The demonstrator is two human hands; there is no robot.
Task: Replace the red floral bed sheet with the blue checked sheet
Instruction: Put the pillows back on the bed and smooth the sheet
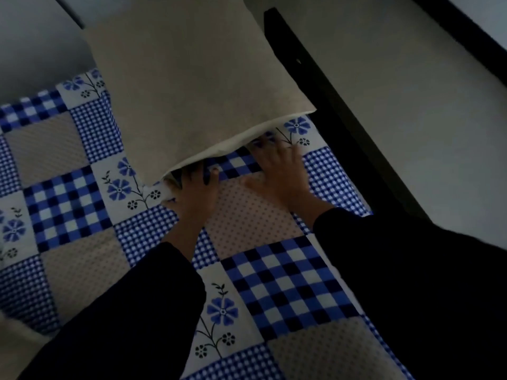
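Across the bed lies the blue checked sheet (288,283). At twelve o'clock a pillow (192,78) hides the left hand's (195,194) fingers, grip unclear; at two o'clock the right hand (279,171) presses flat.

No legible text, labels, brands or numbers in view. The sheet (288,283) carries only printed pattern: checks, dots and blue flowers, no lettering. The pillow (192,78) on it is plain fabric with nothing readable on it.
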